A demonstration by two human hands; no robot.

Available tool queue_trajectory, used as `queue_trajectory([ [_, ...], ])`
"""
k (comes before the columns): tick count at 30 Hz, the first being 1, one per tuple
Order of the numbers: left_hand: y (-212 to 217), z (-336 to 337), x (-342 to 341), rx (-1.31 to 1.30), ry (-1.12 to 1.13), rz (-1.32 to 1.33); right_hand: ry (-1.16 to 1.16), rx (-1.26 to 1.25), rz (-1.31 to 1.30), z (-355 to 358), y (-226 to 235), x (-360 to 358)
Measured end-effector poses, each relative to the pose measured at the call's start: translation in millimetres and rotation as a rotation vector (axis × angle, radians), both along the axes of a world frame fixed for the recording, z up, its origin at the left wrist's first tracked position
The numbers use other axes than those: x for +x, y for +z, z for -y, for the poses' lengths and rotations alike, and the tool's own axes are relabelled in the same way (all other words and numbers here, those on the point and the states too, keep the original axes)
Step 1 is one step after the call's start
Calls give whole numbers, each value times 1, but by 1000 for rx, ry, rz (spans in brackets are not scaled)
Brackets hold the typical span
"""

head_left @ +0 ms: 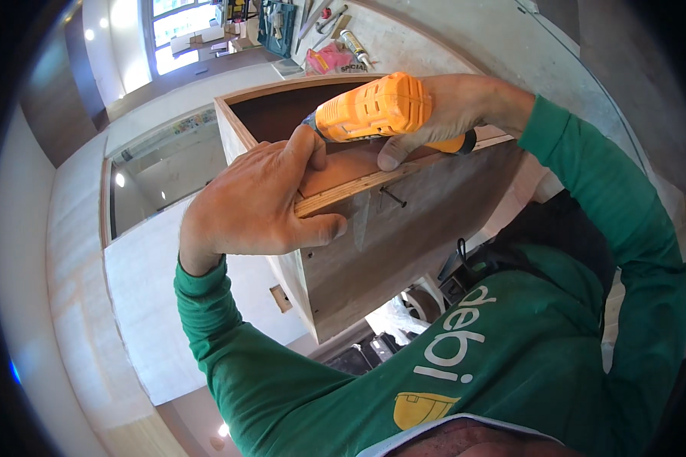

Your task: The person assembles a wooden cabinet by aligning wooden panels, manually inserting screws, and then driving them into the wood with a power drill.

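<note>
My left hand [258, 199] grips the corner of a plywood cabinet box [404, 244], fingers over its top edge and thumb pressed on the outer face. My right hand [453, 107] holds an orange and black power screwdriver [373, 109], which lies sideways just above that same edge, its nose pointing at my left fingers. A dark screw [393, 198] sticks out of the cabinet's side panel a little below the edge. Both arms wear green sleeves.
Behind the cabinet a work surface [427, 38] carries a sealant tube [354, 47], a pink bag [329, 59] and a blue crate [277, 27]. A pale panel [156, 305] with a glass opening lies at the left. Dark tools lie below the cabinet.
</note>
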State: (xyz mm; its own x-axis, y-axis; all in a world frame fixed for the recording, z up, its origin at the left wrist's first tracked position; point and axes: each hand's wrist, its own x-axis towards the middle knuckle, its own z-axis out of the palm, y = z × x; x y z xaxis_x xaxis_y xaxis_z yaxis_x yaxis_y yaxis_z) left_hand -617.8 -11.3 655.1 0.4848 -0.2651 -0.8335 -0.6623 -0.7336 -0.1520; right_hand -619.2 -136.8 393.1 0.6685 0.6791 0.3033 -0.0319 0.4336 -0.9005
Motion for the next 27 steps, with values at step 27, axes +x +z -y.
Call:
queue_trajectory([
  [27, -1, -2, 0, 26, -28, 1, 83, -84, 4, -6, 14, 14],
])
